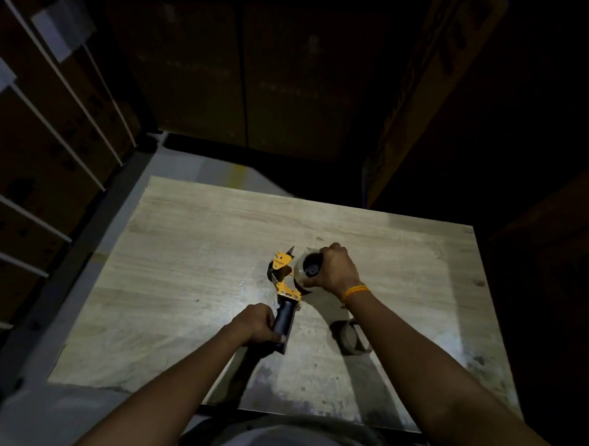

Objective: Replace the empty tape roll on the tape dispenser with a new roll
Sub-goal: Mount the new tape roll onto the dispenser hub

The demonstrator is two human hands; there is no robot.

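The tape dispenser [284,283] lies near the middle of the table [189,251], its yellow frame pointing away from me. My left hand [255,324] has its fingers wrapped around the black handle. My right hand [335,269] has its fingers closed over the new tape roll [305,274], held against the dispenser's frame. The empty roll [350,336] sits on the table just under my right forearm. Dark cardboard boxes [243,66] crowd the table's far side.
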